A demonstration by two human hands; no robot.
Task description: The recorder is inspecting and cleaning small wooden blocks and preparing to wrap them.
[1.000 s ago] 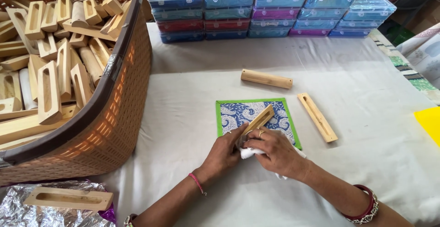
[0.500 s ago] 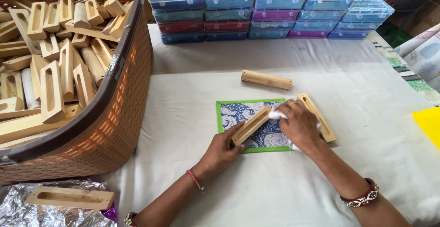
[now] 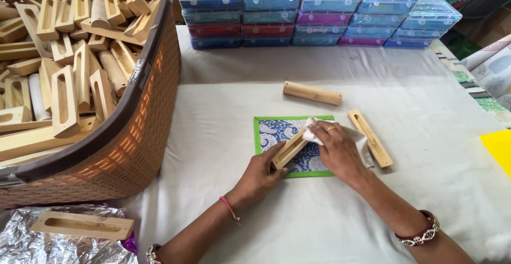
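On the blue patterned mat (image 3: 277, 132), the left hand (image 3: 261, 174) is gripping the near end of a slotted wooden block (image 3: 290, 149), which is lying slantwise across the mat. The right hand (image 3: 336, 149) is closing on a white cloth (image 3: 311, 134), pressing it against the block's far end. 2 more wooden pieces are lying just beyond the mat.

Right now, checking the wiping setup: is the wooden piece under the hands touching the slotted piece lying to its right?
Apart. The head view shows the held wooden piece on the patterned mat, with the white cloth between it and the slotted piece.
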